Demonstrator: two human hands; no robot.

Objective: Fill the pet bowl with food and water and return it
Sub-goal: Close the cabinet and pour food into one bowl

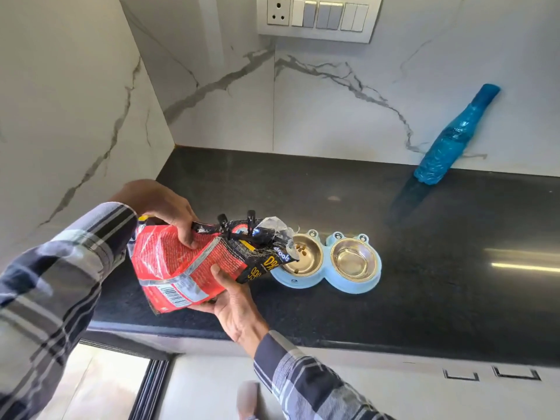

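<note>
A light blue double pet bowl [351,284] with two steel cups stands on the black counter. The left cup [309,259] holds a few brown kibbles; the right cup [354,260] looks empty. A red and black pet food bag [194,265] is tilted with its torn mouth over the left cup, and kibbles are falling from it. My left hand [169,210] grips the bag's top edge from behind. My right hand [235,301] supports the bag from below. A blue water bottle [448,140] stands at the back right against the wall.
The black counter [439,283] runs right from a marble wall corner on the left. A switch panel [318,16] is on the wall above. Below the counter's front edge are white cabinet fronts [424,389] and a floor strip at lower left.
</note>
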